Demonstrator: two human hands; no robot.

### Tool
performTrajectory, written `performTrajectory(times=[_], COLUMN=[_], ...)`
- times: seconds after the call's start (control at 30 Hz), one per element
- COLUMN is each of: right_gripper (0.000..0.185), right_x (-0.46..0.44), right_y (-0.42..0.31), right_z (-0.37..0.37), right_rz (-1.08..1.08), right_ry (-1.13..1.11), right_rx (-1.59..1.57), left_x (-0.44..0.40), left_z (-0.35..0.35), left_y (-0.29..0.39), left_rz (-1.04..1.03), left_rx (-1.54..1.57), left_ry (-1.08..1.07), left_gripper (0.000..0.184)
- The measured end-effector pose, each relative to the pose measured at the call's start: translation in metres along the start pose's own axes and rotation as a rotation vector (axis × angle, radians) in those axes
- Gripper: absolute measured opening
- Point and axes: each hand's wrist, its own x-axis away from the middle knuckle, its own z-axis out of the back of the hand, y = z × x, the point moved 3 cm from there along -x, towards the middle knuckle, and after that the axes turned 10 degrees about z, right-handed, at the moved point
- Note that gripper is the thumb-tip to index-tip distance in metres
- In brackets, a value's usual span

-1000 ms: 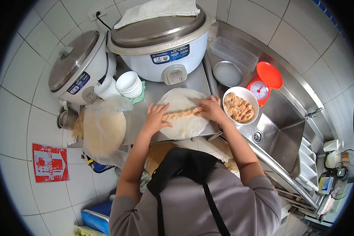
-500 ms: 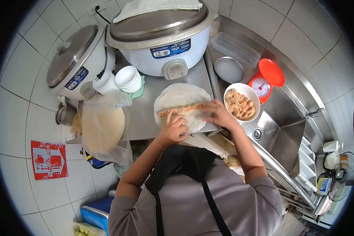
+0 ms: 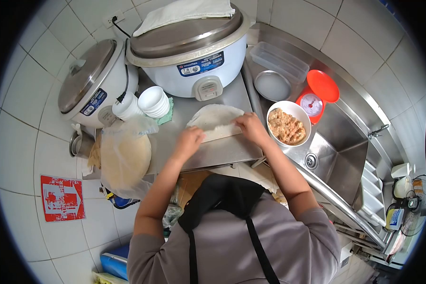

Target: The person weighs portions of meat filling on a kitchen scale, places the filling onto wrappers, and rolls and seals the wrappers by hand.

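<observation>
A round, pale, thin wrapper (image 3: 214,115) lies on the steel counter with its near side folded up over itself. The orange meat filling that lay across it is hidden under the fold. My left hand (image 3: 190,141) pinches the left end of the folded edge. At the right end, the fingers of my right hand (image 3: 252,127) are closed on the same fold. Just right of that hand, a white bowl (image 3: 307,117) holds a chunky orange minced-meat mix (image 3: 286,127). More round wrappers (image 3: 124,156) lie stacked under clear plastic on the left.
A large rice cooker (image 3: 170,75) stands behind the wrapper, with a second rice cooker (image 3: 87,85) to its left. Stacked white bowls (image 3: 152,102) sit between them and the bag. Rightward are a red scale (image 3: 323,85), a round metal pan (image 3: 272,85) and a sink (image 3: 338,161).
The wrapper's near side has been lifted and folded away from me over the filling. My left hand has moved left, and both hands now grip the fold's ends.
</observation>
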Motion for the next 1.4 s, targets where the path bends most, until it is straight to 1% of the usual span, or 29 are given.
performTrajectory(times=[0.03, 0.1, 0.13, 0.2, 0.3, 0.33, 0.43, 0.53, 0.63, 0.73, 0.83, 0.93, 1.03, 1.13, 1.23, 1.33, 1.4], right_gripper=[0.022, 0.023, 0.024, 0.027, 0.03, 0.027, 0.024, 0.025, 0.024, 0.029, 0.035, 0.038, 0.042, 0.041, 0.037, 0.033, 0.032], right_x=[-0.009, -0.024, -0.028, -0.036, -0.04, -0.04, -0.038, -0.037, -0.036, -0.035, -0.039, -0.05, -0.054, -0.059, -0.057, -0.052, -0.053], right_y=[0.008, 0.024, 0.028, 0.032, 0.015, -0.003, -0.022, -0.028, -0.03, -0.032, -0.037, -0.035, -0.039, -0.044, -0.047, -0.048, -0.047], right_z=[-0.006, -0.018, -0.022, -0.029, -0.042, -0.043, -0.076, -0.098, -0.103, -0.096, -0.096, -0.109, -0.122, -0.118, -0.137, -0.137, -0.114], right_rz=[-0.007, -0.019, -0.023, -0.031, 0.161, 0.141, 0.124, 0.125, 0.121, 0.092, 0.085, 0.063, 0.062, 0.043, 0.178, 0.214, 0.136], right_ry=[-0.006, -0.021, 0.008, 0.065, 0.322, 0.232, -0.15, -0.202, -0.148, -0.271, -0.302, -0.248, -0.394, -0.567, -0.401, -0.456, -0.475], right_rx=[0.019, 0.057, 0.092, 0.159, 0.378, 0.28, 0.0, -0.011, 0.003, 0.03, 0.124, 0.01, 0.07, 0.077, 0.051, -0.057, -0.008], left_x=[-0.014, -0.035, -0.045, -0.063, -0.078, -0.082, -0.087, -0.098, -0.101, -0.107, -0.105, -0.103, -0.106, -0.102, -0.103, -0.1, -0.096], left_z=[0.003, 0.003, 0.001, -0.005, -0.013, -0.013, -0.014, -0.023, -0.036, -0.051, -0.052, -0.049, -0.052, -0.047, -0.048, -0.046, -0.04], left_y=[-0.006, -0.017, -0.023, -0.031, -0.041, -0.041, -0.04, -0.043, -0.053, -0.071, -0.073, -0.067, -0.068, -0.062, -0.063, -0.053, -0.045], left_rz=[0.061, 0.12, 0.15, 0.183, 0.228, 0.244, 0.215, 0.222, 0.305, 0.409, 0.527, 0.482, 0.481, 0.488, 0.519, 0.457, 0.428], left_rx=[0.064, 0.092, 0.106, 0.037, -0.023, -0.035, -0.074, -0.013, 0.36, 0.692, 0.685, 0.583, 0.729, 0.707, 0.646, 0.728, 0.648], left_ry=[0.008, 0.007, 0.007, -0.015, -0.024, -0.026, -0.024, -0.127, -0.239, -0.392, -0.482, -0.376, -0.521, -0.587, -0.49, -0.476, -0.471], left_gripper=[0.021, 0.021, 0.022, 0.022, 0.023, 0.023, 0.023, 0.028, 0.042, 0.062, 0.077, 0.087, 0.086, 0.087, 0.088, 0.088, 0.088])
